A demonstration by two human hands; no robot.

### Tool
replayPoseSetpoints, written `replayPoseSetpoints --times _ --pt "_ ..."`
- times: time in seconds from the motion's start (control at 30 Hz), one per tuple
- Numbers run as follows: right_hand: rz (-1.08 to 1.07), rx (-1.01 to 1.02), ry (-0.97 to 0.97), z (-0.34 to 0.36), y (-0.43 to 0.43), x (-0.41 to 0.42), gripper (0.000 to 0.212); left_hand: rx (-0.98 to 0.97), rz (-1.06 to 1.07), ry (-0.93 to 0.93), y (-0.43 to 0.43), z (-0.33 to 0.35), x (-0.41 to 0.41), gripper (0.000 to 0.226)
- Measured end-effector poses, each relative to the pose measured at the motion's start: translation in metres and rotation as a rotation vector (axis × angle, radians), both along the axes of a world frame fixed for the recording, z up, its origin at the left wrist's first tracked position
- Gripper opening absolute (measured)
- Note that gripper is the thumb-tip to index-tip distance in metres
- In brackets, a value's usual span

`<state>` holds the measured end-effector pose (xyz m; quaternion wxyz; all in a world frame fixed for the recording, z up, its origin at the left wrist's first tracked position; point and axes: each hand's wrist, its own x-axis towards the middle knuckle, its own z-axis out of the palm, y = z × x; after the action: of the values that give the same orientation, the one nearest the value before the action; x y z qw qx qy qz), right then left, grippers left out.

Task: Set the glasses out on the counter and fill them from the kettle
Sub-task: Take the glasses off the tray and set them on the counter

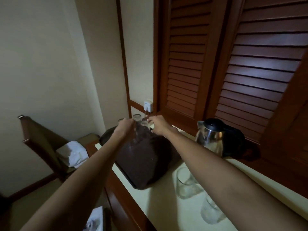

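A dark tray lies on the pale counter. At its far end stand upturned glasses: a tall one, a shorter one and one at the left. My left hand reaches the tall glass, fingers curled at it. My right hand touches the shorter glass with its fingertips. Whether either hand grips is unclear. Two clear glasses stand on the counter near me, partly behind my right forearm. A steel kettle with a black lid sits at the right.
Louvred wooden doors rise behind the counter. A wall socket is above the tray's far end. A wooden chair with a folded white towel stands to the left, below the counter edge.
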<state>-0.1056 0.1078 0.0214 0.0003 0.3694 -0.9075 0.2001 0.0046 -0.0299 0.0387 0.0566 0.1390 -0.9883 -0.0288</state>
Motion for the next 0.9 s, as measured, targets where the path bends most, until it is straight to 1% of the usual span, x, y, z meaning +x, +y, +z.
replayPoseSetpoints --times 0.13,0.3,0.4,0.5,0.63,0.7,0.77,0.8,0.9 --pt "0.019 0.101 0.026 -0.017 -0.056 -0.045 0.052 -0.040 -0.022 -0.142 -0.038 -0.016 -0.050 0.039" --pt "0.058 0.262 -0.035 -0.034 -0.087 -0.077 0.068 -0.074 -0.067 -0.331 -0.072 -0.026 -0.090 0.055" --pt "0.065 0.262 -0.054 -0.039 -0.093 -0.085 0.065 -0.084 -0.107 -0.399 -0.082 -0.030 -0.102 0.060" --pt "0.060 0.222 -0.033 -0.039 -0.094 -0.087 0.060 -0.054 -0.117 -0.406 -0.085 -0.031 -0.109 0.062" --pt "0.037 0.206 -0.046 -0.024 -0.085 -0.081 0.050 0.011 -0.071 -0.383 -0.088 -0.026 -0.105 0.054" --pt "-0.003 0.144 -0.089 -0.011 -0.070 -0.078 0.050 0.069 -0.025 -0.307 -0.090 -0.020 -0.098 0.046" --pt "-0.045 0.042 -0.100 0.004 -0.048 -0.074 0.053 0.171 0.029 -0.197 -0.091 -0.009 -0.088 0.039" --pt "-0.072 -0.018 -0.104 0.012 -0.034 -0.070 0.053 0.262 0.064 -0.149 -0.090 -0.001 -0.081 0.037" --pt "-0.155 -0.192 -0.094 0.035 0.016 -0.051 0.050 0.625 0.143 -0.051 -0.080 0.019 -0.050 0.038"
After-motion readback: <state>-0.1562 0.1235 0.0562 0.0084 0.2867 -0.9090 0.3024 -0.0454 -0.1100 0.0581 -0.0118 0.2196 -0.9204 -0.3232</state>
